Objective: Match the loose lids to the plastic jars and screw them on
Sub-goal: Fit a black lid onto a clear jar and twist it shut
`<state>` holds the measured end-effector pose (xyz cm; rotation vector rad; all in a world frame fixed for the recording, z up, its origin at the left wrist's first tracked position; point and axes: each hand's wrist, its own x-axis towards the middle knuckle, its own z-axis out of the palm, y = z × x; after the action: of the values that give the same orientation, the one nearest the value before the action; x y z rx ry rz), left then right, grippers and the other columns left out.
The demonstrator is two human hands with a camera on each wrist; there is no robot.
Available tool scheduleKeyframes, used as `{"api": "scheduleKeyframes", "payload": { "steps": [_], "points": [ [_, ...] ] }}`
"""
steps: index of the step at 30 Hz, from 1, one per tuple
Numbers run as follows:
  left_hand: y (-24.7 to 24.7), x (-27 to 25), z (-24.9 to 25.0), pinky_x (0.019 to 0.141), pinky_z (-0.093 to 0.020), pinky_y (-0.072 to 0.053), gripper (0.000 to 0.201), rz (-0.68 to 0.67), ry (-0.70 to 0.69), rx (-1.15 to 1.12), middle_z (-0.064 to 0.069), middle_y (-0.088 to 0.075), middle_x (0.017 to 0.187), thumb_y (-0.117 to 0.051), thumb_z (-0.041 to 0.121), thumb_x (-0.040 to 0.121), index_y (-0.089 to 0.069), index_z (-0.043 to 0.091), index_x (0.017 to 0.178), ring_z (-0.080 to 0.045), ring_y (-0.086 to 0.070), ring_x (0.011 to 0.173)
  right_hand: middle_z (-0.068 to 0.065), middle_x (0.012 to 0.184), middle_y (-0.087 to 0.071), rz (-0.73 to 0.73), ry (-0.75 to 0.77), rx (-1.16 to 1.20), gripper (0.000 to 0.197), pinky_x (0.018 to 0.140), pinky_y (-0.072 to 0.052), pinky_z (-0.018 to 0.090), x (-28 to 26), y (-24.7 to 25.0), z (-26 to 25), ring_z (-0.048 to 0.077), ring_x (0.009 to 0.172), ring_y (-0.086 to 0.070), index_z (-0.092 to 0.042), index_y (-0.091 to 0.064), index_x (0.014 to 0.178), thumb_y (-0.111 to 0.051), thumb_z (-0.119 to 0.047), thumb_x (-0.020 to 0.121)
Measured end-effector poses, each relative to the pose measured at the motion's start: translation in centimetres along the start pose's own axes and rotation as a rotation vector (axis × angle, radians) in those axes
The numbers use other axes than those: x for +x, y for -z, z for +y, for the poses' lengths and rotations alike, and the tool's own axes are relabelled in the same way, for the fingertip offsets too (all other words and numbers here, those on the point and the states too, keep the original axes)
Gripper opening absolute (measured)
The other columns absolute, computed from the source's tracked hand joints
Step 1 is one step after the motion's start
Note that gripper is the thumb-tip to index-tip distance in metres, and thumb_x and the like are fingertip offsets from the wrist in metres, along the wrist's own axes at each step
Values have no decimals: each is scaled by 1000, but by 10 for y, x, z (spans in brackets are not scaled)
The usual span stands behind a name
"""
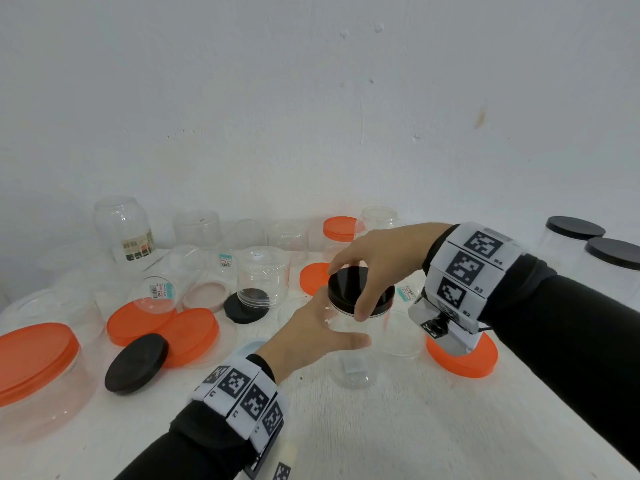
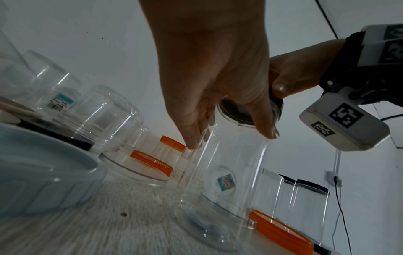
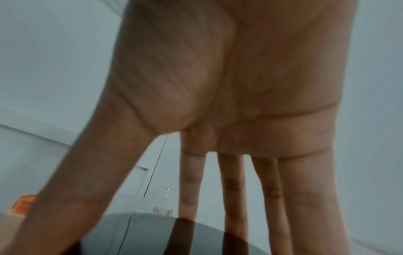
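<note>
White plastered wall (image 1: 277, 98) (pitted, one brown stain), white tabletop (image 1: 398, 427) against it, thin black cable (image 2: 339, 207) down the wall

A white surface (image 1: 398, 427) runs back to a scuffed white wall (image 1: 277, 98), where a thin black cable (image 2: 342, 215) hangs down from a small wall socket (image 2: 334, 178).
</note>
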<state>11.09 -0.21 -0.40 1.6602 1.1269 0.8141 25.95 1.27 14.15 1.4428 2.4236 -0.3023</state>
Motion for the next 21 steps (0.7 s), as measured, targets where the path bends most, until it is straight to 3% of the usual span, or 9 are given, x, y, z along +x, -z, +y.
{"api": "scheduleKeyframes", "payload": {
  "steps": [2, 4, 6, 7, 9, 10, 12, 15, 21],
  "points": [
    [0, 0, -1, 98, -21, -34, 90, 2, 1, -6, 23, -46, 135, -86, 35, 70, -32, 43, 141, -4, -41, 127, -17, 112, -47, 30, -35, -3, 72, 80, -49, 29, 2, -3, -1, 7, 92, -55, -38, -49, 130, -73, -64, 68],
    [0, 0, -2, 97, -21, -34, 87, -3, -3, -9, 23, -49, 135, -86, 35, 71, -34, 42, 140, -2, -42, 127, -16, 97, -52, 91, -84, -33, 68, 59, -40, 23, 4, -9, -3, 1, 68, -51, -29, -54, 118, -64, -75, 69],
    [0, 0, -3, 94, -19, -34, 83, -5, 1, 10, 23, -49, 133, -85, 37, 71, -36, 41, 137, -2, -43, 125, -11, 95, -56, 138, -110, -59, 72, 54, -37, 23, 6, -13, -3, 3, 63, -52, -24, -56, 114, -58, -80, 69],
    [0, 1, -3, 93, -19, -34, 82, -3, 2, 14, 23, -49, 132, -85, 37, 71, -36, 42, 136, -2, -43, 124, -9, 100, -58, 136, -112, -54, 74, 57, -40, 23, 6, -13, -3, 5, 68, -55, -24, -55, 116, -57, -81, 69],
    [0, 2, -4, 98, -22, -35, 83, 6, 0, 5, 21, -50, 135, -86, 35, 70, -37, 41, 137, -4, -43, 127, -10, 122, -54, 73, -93, -10, 79, 81, -48, 31, 5, -9, 1, 11, 96, -56, -32, -48, 130, -64, -76, 67],
    [0, 2, -5, 101, -24, -35, 86, 10, -1, 1, 20, -49, 137, -86, 34, 70, -37, 40, 139, -5, -42, 129, -13, 133, -48, 29, -69, 21, 82, 95, -46, 36, 4, -7, 2, 12, 111, -50, -39, -42, 137, -70, -71, 66],
    [0, 2, -5, 103, -25, -34, 90, 17, -5, 0, 18, -47, 140, -87, 34, 69, -35, 39, 143, -6, -40, 130, -18, 141, -40, -22, -17, 66, 83, 106, -38, 40, 1, -4, 3, 12, 126, -40, -49, -35, 139, -78, -56, 67],
    [0, 3, -5, 99, -19, -32, 92, 14, -23, 6, 19, -46, 140, -87, 34, 69, -33, 38, 144, -3, -40, 130, -20, 135, -40, -6, 27, 62, 75, 104, -38, 36, 1, -4, 3, 10, 126, -38, -49, -42, 136, -79, -49, 70],
    [0, 5, -8, 93, -16, -34, 85, 13, -33, 30, 24, -50, 133, -86, 41, 69, -37, 41, 138, 0, -43, 128, -13, 113, -51, 82, -72, 8, 73, 90, -52, 38, 7, -13, -1, 16, 101, -59, -36, -48, 126, -65, -75, 67]
  ]
}}
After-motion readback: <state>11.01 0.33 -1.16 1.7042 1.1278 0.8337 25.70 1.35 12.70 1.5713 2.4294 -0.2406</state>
